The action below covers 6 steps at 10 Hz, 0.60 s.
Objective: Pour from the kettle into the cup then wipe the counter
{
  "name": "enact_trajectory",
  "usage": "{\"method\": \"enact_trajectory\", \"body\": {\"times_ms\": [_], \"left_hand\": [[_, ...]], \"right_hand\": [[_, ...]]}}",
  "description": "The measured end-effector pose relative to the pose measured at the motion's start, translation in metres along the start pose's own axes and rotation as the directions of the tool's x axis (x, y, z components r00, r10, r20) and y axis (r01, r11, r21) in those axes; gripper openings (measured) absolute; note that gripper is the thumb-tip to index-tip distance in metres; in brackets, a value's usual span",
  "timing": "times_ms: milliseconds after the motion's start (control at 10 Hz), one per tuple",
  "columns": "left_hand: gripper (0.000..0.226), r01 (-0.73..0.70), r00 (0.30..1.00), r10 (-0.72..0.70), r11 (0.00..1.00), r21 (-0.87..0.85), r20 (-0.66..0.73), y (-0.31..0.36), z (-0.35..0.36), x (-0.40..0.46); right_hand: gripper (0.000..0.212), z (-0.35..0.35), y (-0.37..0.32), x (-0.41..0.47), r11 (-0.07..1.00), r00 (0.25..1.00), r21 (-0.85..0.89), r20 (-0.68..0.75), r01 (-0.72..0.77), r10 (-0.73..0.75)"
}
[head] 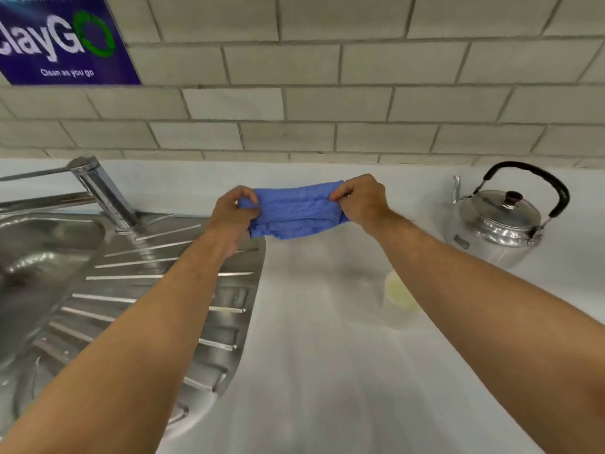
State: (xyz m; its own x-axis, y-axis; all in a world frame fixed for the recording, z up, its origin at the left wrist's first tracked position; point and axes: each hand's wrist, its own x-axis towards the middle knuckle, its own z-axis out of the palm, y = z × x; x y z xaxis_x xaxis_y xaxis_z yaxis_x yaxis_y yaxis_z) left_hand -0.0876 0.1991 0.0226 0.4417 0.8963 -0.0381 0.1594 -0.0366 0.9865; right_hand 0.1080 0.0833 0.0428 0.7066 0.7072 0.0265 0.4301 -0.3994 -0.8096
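A blue cloth [291,209] is stretched between both hands above the back of the white counter [320,355]. My left hand [234,213] pinches its left end and my right hand [363,199] pinches its right end. A steel kettle [499,221] with a black handle stands upright at the right, near the wall, its spout facing left. A pale, translucent cup [397,294] stands on the counter below my right forearm, which hides part of it.
A steel sink [39,257] with a ribbed drainboard [183,290] fills the left side, and a chrome tap [101,191] rises at its back. Grey tiles cover the wall behind, with a blue sign [62,40] at the upper left.
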Motion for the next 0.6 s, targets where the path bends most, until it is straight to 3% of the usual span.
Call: {"method": "enact_trajectory", "body": {"times_ms": [100, 200, 300, 400, 500, 600], "left_hand": [[0.033, -0.079, 0.997, 0.079, 0.958, 0.274, 0.013, -0.013, 0.004, 0.038], [0.027, -0.092, 0.991, 0.123, 0.905, 0.416, -0.049, -0.026, 0.009, 0.076], [0.029, -0.136, 0.991, 0.102, 0.798, 0.587, 0.091, -0.042, 0.013, 0.102], [0.024, -0.217, 0.954, -0.014, 0.652, 0.726, 0.298, -0.064, 0.019, 0.115], [0.042, -0.142, 0.964, -0.117, 0.535, 0.833, 0.240, -0.072, 0.021, 0.117], [0.050, -0.170, 0.977, -0.049, 0.416, 0.893, 0.209, -0.065, 0.022, 0.111]], "right_hand": [[0.038, 0.027, 0.004, 0.030, 0.992, 0.993, -0.041, 0.003, -0.116, 0.116], [0.037, 0.045, 0.007, 0.053, 0.985, 0.985, -0.027, -0.017, -0.172, 0.172], [0.037, 0.057, 0.010, 0.067, 0.965, 0.977, -0.180, 0.063, -0.190, 0.205], [0.044, 0.067, 0.014, 0.070, 0.890, 0.953, -0.431, 0.178, -0.149, 0.245], [0.048, 0.071, 0.014, 0.068, 0.822, 0.930, -0.565, 0.259, -0.073, 0.260], [0.046, 0.068, 0.010, 0.070, 0.788, 0.928, -0.614, 0.262, -0.050, 0.263]]}}
